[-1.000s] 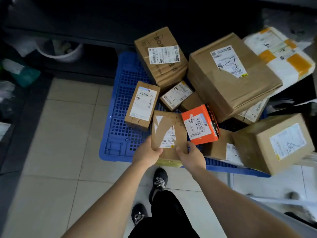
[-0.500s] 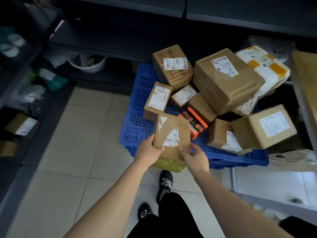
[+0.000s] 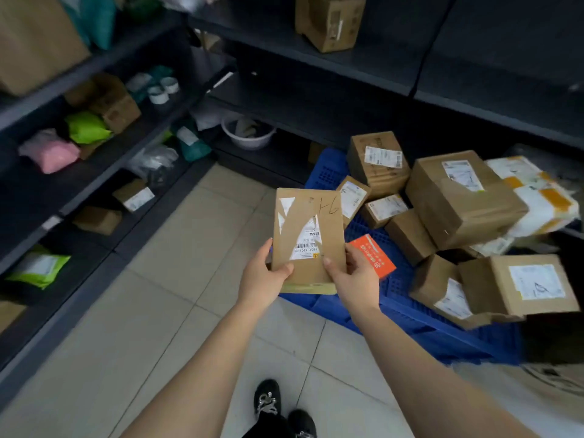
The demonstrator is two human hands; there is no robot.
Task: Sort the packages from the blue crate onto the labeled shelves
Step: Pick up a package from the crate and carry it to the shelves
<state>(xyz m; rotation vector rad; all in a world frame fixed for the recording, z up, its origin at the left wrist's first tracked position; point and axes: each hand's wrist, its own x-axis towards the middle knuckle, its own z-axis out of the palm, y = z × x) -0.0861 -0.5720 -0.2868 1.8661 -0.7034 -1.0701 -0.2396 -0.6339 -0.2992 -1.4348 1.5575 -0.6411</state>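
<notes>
aisle: tiled floor (image 3: 164, 295) lies open between the left shelf rack (image 3: 104, 159) and the blue crate (image 3: 410, 314). The rack lip and the crate edge bound it, and the back shelf rack (image 3: 316, 61) closes the far end.
feet: black shoes (image 3: 268, 399) on the tiles at the bottom edge, apart from the crate.
left hand: the left hand (image 3: 262, 279) grips the near-left edge of the cardboard package (image 3: 308, 238), thumb on the top face.
package: flat, "1-6" handwritten near the top, label partly under tape. Held in the air over the crate's near-left corner and the floor, a yellowish layer along its near underside.
right hand: the right hand (image 3: 357, 279) grips the near-right edge, thumb on top.
change: 0.5 s ago the package sat lower at the crate's near edge; now it is raised. The view has swung left and shows more of the left rack. The orange box (image 3: 373, 256) had its label up 1.0 s ago and now shows a plain orange face.
left rack holds: pink bag (image 3: 50, 153), green bag (image 3: 85, 126), brown boxes, lime mailer (image 3: 38, 267) low down.
back rack holds: white basin (image 3: 248, 134) at the bottom, cardboard box (image 3: 330, 22) higher up.
crate holds: orange box just right of the right hand, small labelled boxes behind the package, large box (image 3: 461, 200), white-and-yellow parcel (image 3: 537, 197) far right, labelled box (image 3: 518, 286) near right.
</notes>
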